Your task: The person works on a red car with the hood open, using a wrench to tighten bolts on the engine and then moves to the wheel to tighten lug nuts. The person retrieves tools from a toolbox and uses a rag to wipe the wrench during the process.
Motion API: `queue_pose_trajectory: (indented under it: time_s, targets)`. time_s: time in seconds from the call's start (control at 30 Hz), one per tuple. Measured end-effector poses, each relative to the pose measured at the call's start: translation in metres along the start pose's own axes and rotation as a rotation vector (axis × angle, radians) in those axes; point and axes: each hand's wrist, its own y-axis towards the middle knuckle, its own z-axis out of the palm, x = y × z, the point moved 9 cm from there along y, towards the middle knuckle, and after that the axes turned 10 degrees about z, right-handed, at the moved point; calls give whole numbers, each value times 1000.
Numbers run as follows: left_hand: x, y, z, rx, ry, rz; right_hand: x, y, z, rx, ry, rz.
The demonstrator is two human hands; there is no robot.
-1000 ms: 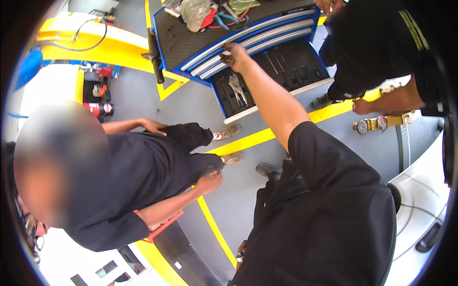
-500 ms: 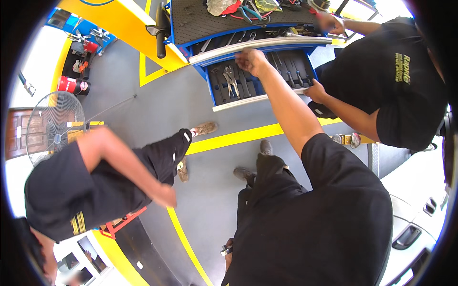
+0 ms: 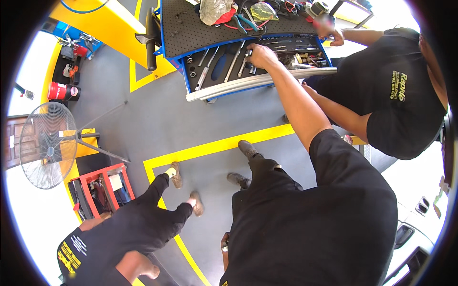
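Hanging low beside the black shirt [image 3: 310,219] with the left hand [image 3: 225,240] — mostly hidden, so cannot tell how open or with what in it. Reaching with the right hand [image 3: 261,56] over the pulled-out drawer [image 3: 262,82], with fingers partly curled just beside a silver tool [image 3: 244,64]; cannot tell whether gripping it. Stocked, farther left, with sockets [image 3: 192,72] and a long rod [image 3: 234,62]. Topped, on the cabinet [image 3: 186,28] beyond, with blue-handled pliers [image 3: 245,24] — and flanked at right by a co-worker's hand [image 3: 337,37].

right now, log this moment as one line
right hand: over tools in open drawer | left hand: low, at side | co-worker: beside drawer
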Motion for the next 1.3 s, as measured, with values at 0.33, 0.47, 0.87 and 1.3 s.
queue_pose_trajectory:
  time_s: [0.33,0.47,0.87,1.3]
  targets:
    - [-20,12,12,4,-15,13,0,34,12,218,28,43]
    - [-23,12,14,-4,-25,11,2,41,4,187,104,18]
    - [-17,8,-5,-68,-95,-24,1,-115,-35,115,1289,-106]
    - [-24,14,0,-31,-166,18,-109,-147,45,161,1208,471]
